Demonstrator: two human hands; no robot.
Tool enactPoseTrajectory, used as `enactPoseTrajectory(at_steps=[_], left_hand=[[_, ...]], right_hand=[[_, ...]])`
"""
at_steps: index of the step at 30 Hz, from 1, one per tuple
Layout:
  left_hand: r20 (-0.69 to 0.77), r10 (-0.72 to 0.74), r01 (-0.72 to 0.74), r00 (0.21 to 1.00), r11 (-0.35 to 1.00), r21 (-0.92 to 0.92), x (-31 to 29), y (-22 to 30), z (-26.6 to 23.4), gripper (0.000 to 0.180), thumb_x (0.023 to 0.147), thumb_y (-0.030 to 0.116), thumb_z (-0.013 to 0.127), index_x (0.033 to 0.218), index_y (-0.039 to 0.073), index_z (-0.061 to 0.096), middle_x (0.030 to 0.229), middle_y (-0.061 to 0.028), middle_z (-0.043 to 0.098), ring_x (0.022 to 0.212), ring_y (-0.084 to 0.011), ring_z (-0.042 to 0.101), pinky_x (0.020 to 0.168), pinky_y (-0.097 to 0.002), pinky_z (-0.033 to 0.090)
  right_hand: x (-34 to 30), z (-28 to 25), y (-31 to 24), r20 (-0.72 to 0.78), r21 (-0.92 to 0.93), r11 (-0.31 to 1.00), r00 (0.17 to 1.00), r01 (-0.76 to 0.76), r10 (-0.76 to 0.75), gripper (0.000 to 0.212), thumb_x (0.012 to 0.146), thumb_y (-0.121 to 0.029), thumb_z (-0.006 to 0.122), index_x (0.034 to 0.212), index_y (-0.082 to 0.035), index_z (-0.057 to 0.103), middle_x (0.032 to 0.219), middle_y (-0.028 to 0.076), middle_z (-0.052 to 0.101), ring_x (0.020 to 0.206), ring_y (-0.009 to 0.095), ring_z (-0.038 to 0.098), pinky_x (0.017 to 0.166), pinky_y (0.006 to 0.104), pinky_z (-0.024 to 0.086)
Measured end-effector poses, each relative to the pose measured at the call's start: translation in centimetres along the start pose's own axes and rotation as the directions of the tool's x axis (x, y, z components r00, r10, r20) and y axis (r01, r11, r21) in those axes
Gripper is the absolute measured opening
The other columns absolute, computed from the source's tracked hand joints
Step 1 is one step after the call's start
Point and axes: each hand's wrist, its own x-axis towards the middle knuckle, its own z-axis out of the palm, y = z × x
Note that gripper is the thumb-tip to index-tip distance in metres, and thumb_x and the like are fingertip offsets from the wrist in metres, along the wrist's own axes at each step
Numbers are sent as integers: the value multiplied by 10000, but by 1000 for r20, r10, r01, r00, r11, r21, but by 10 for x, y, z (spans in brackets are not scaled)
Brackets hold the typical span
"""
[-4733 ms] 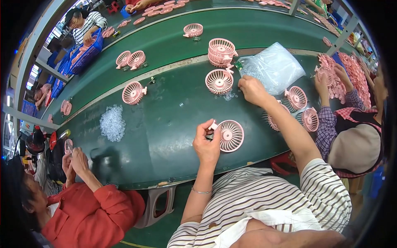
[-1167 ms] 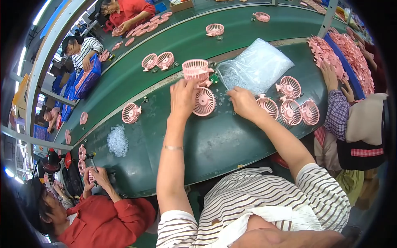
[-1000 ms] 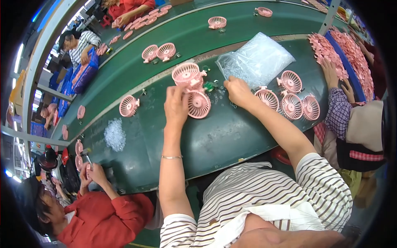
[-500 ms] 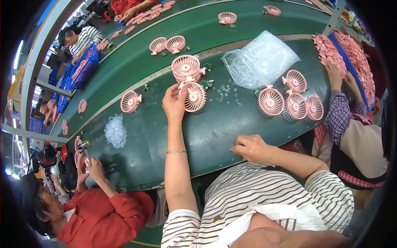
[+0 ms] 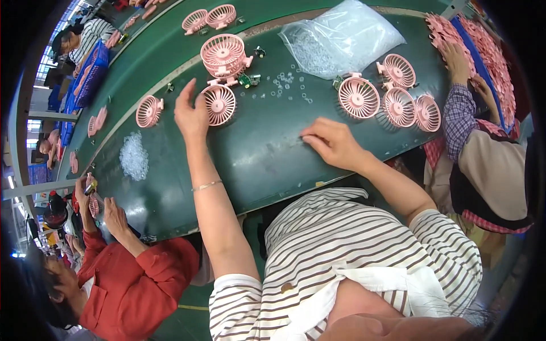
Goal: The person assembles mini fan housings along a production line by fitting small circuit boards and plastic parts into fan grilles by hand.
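My left hand [image 5: 192,113] is open beside a round pink fan housing [image 5: 219,105], its thumb and fingers apart at the left rim. Behind that housing sits a stack of pink fan housings [image 5: 223,55], with a small green circuit board [image 5: 247,80] close by. My right hand [image 5: 336,143] hovers over the near part of the green work surface [image 5: 261,150], thumb and forefinger pinched together. Whatever lies in that pinch is too small to make out. Small clear rings [image 5: 284,82] are scattered between the stack and a plastic bag [image 5: 347,37].
Several pink housings [image 5: 358,98] stand to the right. On the left are one housing [image 5: 149,111] and a pile of clear pieces [image 5: 134,157]. A red-sleeved co-worker [image 5: 136,278] works at left; another, in checked sleeves [image 5: 459,119], handles pink parts by a blue bin [image 5: 483,74].
The whole view has shifted, so the table contents appear farther up and left. My left hand has let go of the pink fan housing. My right hand has moved farther over the surface.
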Motion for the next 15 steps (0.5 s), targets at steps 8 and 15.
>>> enactPoseTrajectory(at_steps=[8, 15], left_hand=[[-175, -135, 116, 975, 987, -112, -62, 41, -41, 202, 911, 28, 528, 1076, -25, 632, 1001, -92, 665, 913, -122, 609, 834, -246, 465], [-125, -105, 103, 987, 994, -21, -74, 49, -46, 210, 881, 70, 587, 1077, 30, 649, 1010, -67, 667, 889, -118, 612, 748, -252, 479]], right_hand=[[-29, -5, -32, 415, 60, 990, 898, 131, -144, 199, 808, -107, 651, 993, -42, 617, 882, 103, 544, 789, 277, 588, 645, 391, 480], [-36, 17, -24, 430, -80, 959, 877, 273, -214, 161, 686, -5, 579, 842, -6, 539, 849, 141, 491, 760, 319, 562, 652, 416, 471]])
